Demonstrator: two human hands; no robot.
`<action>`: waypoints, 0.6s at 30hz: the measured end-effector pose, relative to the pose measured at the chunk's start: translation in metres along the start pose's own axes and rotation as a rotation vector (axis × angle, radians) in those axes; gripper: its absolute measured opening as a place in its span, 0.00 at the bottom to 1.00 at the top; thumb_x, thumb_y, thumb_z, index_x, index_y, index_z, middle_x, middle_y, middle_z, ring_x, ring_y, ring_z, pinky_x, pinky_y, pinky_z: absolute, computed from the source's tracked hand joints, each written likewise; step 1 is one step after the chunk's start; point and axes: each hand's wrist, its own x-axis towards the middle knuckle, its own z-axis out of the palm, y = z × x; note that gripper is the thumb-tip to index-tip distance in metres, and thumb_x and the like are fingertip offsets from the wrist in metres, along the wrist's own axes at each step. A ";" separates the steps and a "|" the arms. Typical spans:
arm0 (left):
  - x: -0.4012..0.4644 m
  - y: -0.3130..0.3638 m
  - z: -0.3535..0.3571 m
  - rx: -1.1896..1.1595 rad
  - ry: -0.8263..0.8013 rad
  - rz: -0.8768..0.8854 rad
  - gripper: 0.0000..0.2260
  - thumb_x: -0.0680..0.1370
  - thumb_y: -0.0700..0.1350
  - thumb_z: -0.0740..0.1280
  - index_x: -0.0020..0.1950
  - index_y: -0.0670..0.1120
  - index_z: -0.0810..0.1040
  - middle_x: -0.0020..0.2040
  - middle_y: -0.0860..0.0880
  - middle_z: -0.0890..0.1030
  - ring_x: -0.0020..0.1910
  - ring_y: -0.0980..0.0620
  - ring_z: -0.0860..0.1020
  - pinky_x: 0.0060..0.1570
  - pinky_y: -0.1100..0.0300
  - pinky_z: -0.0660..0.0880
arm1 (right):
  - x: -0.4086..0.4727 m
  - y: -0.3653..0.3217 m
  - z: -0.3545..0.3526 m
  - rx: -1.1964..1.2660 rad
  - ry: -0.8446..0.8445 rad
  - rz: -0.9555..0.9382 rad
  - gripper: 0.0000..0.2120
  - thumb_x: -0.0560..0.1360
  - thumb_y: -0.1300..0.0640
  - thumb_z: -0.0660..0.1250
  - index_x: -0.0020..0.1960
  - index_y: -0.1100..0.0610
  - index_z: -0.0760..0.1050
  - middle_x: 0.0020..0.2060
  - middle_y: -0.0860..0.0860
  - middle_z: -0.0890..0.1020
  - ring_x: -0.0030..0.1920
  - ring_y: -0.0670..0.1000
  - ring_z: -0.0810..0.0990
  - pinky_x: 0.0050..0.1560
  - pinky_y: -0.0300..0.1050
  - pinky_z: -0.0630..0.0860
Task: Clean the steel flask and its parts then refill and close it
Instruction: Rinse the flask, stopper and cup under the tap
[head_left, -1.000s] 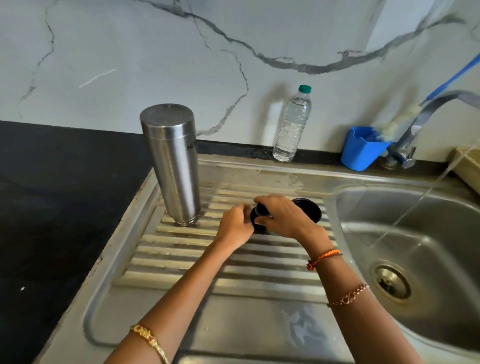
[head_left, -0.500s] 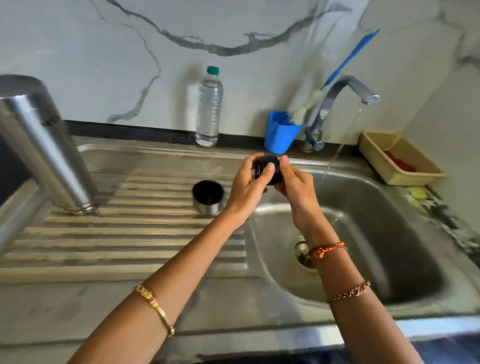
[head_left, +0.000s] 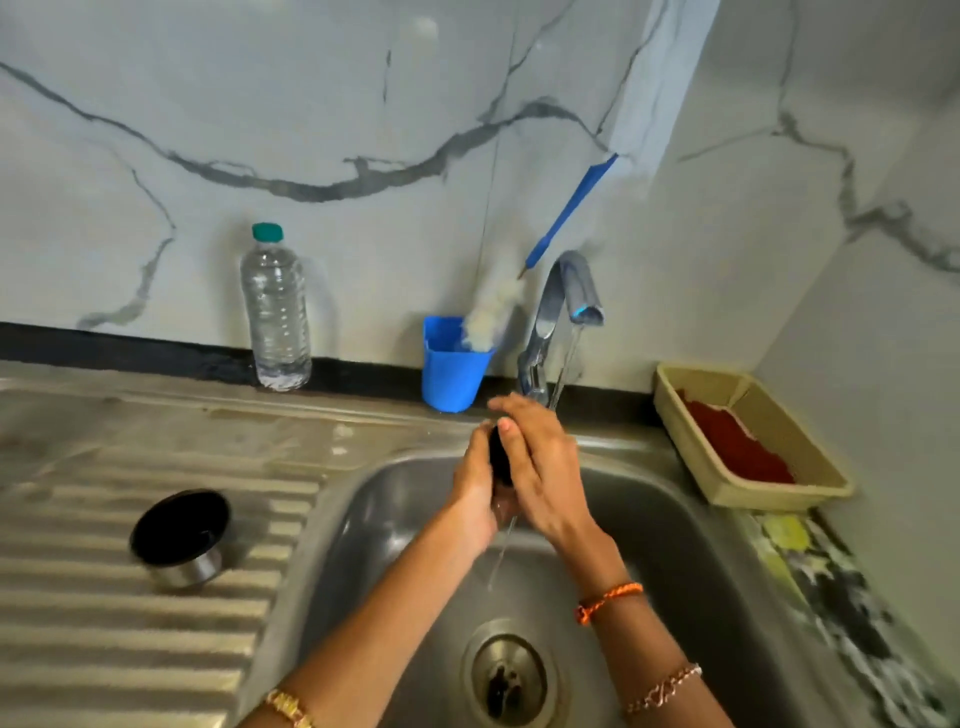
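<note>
A small black stopper (head_left: 500, 460) is held between both hands over the sink (head_left: 675, 545), under the stream from the tap (head_left: 569, 291). It is cupped by the left hand (head_left: 475, 483), whose fingers are curled round it from the left, and pressed from the right by the right hand (head_left: 540, 465), whose fingers lie nearly straight with the thumb on the stopper's top edge. Water is seen running off below the fingers toward the drain (head_left: 511, 675).

The step in hand is judged to be the rinsing of the flask's stopper. Next, the part would probably need to be turned under the stream so every face is reached; the wet plastic may prove slippery.

Well to the left of the fingers, a steel cup lid (head_left: 179, 538) is stood open side up on the ribbed draining board (head_left: 104, 649); its dark inside shows nothing clearly. Beyond the fingers, a blue cup (head_left: 452, 374) holds a bottle brush (head_left: 566, 213). A capped water bottle (head_left: 275, 312), holding clear water, stands further left. To the right, a beige tray (head_left: 831, 486) holds something red. The flask body is not in view.
</note>
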 end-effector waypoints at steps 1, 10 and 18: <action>0.007 0.003 0.008 0.029 0.004 -0.024 0.15 0.80 0.53 0.56 0.44 0.46 0.76 0.31 0.48 0.80 0.30 0.54 0.79 0.28 0.63 0.73 | 0.009 0.008 -0.007 0.030 -0.043 -0.041 0.18 0.78 0.54 0.55 0.56 0.63 0.78 0.54 0.56 0.81 0.60 0.43 0.72 0.62 0.27 0.62; 0.050 -0.011 0.021 0.204 0.058 0.316 0.14 0.80 0.51 0.56 0.56 0.43 0.75 0.46 0.47 0.80 0.46 0.53 0.79 0.43 0.62 0.76 | 0.026 0.039 0.013 0.349 0.250 0.379 0.18 0.80 0.58 0.55 0.69 0.58 0.68 0.65 0.56 0.75 0.66 0.51 0.72 0.67 0.51 0.69; 0.054 0.022 0.013 0.479 0.068 -0.007 0.19 0.80 0.54 0.55 0.37 0.47 0.78 0.24 0.51 0.79 0.22 0.56 0.77 0.22 0.68 0.71 | 0.008 0.073 -0.001 -0.058 -0.123 -0.431 0.27 0.69 0.70 0.53 0.68 0.65 0.66 0.69 0.53 0.67 0.72 0.49 0.59 0.75 0.42 0.49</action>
